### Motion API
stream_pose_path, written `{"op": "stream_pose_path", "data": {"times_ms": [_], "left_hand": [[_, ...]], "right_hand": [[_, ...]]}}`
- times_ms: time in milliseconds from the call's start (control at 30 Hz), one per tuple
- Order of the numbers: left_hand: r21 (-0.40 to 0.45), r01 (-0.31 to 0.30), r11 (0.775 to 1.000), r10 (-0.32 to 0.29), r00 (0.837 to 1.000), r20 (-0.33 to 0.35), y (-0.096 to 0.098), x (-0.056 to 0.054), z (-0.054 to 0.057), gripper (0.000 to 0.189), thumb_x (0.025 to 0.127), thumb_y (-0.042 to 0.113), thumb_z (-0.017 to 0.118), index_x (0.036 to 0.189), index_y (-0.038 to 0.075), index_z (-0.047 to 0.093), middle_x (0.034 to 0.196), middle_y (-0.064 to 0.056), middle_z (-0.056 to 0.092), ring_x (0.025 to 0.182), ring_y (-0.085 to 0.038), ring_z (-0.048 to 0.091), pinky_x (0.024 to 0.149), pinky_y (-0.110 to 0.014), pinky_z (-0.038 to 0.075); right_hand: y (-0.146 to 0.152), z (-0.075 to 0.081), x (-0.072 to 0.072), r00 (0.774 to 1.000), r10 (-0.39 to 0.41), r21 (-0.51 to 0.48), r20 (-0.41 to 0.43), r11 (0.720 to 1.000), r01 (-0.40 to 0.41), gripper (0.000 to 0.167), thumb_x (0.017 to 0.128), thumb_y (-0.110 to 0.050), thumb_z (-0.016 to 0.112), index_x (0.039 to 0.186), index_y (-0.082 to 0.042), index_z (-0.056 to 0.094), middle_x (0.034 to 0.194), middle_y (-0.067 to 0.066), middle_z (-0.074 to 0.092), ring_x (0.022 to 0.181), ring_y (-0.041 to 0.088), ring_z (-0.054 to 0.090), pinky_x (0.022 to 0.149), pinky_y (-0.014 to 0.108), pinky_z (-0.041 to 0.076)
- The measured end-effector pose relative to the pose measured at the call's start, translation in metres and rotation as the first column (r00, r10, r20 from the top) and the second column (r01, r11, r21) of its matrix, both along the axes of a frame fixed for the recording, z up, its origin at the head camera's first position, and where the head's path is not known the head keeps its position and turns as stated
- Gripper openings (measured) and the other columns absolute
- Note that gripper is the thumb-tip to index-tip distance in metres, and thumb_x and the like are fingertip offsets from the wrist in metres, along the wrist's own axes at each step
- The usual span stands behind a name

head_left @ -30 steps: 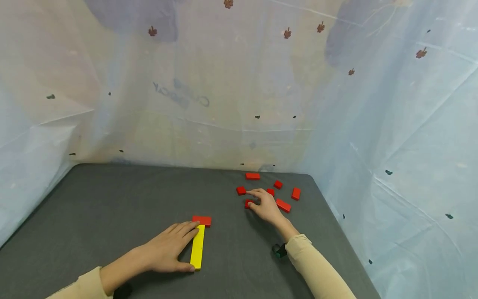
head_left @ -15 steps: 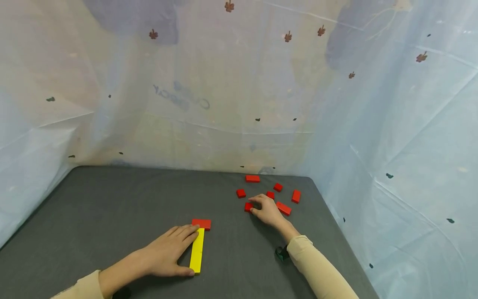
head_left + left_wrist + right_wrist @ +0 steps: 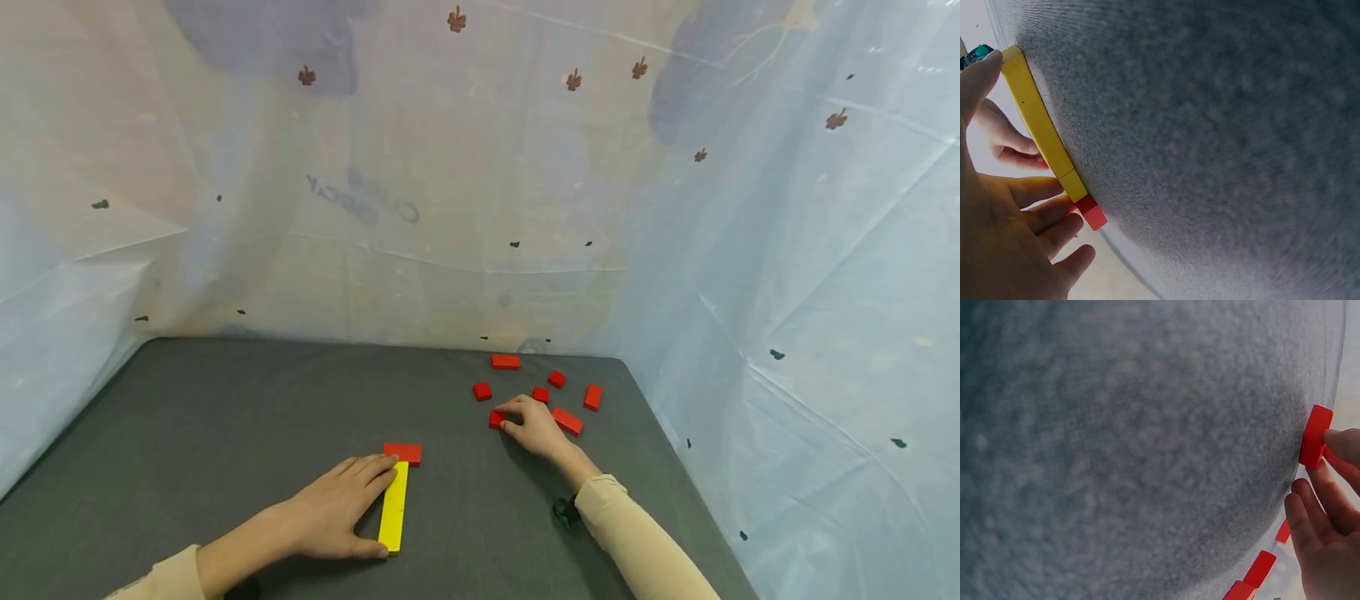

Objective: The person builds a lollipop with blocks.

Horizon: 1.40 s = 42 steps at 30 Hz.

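Note:
My left hand (image 3: 326, 508) spans a yellow strip (image 3: 394, 507), thumb at its near end and fingertips by its far end. A seam in the left wrist view splits that strip into a long and a short yellow block (image 3: 1072, 186). Against its far end, a red rectangular block (image 3: 408, 453) lies crosswise, close to the fingertips. Farther right, my right hand (image 3: 536, 427) pinches a small red block (image 3: 1313, 439) between thumb and index finger, on or just above the table; the other fingers stay off it.
Several loose red blocks lie around my right hand, among them a long one (image 3: 567, 421), one at the back (image 3: 506, 362) and a small one (image 3: 482, 392). The dark grey table (image 3: 247, 417) ends at hanging plastic sheets (image 3: 420, 167) behind and to the right.
My right index finger has drawn back from beside another small red block and closed with the thumb on the nearer one. The left hand and yellow strip stay put.

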<state>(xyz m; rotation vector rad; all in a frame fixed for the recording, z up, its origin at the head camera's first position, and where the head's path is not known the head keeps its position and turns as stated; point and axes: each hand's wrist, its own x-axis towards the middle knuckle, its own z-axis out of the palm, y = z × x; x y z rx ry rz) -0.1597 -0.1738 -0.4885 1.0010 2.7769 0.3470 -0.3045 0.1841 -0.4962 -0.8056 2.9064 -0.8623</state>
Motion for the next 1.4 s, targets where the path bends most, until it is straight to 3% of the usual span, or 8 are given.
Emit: {"op": "stream_pose_path", "data": {"times_ms": [567, 900, 1400], "left_hand": [[0.005, -0.01, 1.0, 0.01, 1.0, 0.018, -0.003, -0.001, -0.001, 0.107, 0.084, 0.082, 0.06, 0.157, 0.005, 0.045, 0.166, -0.01, 0.035, 0.151, -0.032, 0.035, 0.119, -0.06, 0.032], [0.009, -0.021, 1.0, 0.02, 0.999, 0.032, 0.001, -0.001, 0.001, 0.106, 0.085, 0.081, 0.062, 0.158, 0.006, 0.044, 0.167, -0.009, 0.034, 0.152, -0.032, 0.033, 0.12, -0.06, 0.031], [-0.011, -0.026, 1.0, 0.026, 0.999, 0.029, 0.003, -0.003, 0.0, 0.109, 0.082, 0.085, 0.06, 0.157, 0.007, 0.045, 0.165, -0.009, 0.037, 0.15, -0.031, 0.035, 0.119, -0.06, 0.033]], "right_hand": [[-0.014, -0.001, 0.001, 0.999, 0.009, -0.058, -0.048, 0.998, -0.012, 0.031, 0.1, -0.011, 0.069, 0.13, -0.003, 0.072, 0.125, 0.015, 0.067, 0.117, 0.035, 0.064, 0.098, 0.052, 0.054], [-0.055, 0.006, 0.008, 0.996, 0.076, -0.096, -0.054, 0.992, -0.081, 0.031, 0.102, -0.014, 0.068, 0.131, -0.006, 0.072, 0.127, 0.011, 0.066, 0.119, 0.03, 0.064, 0.1, 0.049, 0.054], [-0.11, 0.014, 0.018, 0.981, 0.195, -0.057, 0.004, 0.979, -0.195, 0.032, 0.105, -0.019, 0.063, 0.135, -0.009, 0.07, 0.129, 0.008, 0.065, 0.118, 0.024, 0.063, 0.1, 0.038, 0.054]]}}
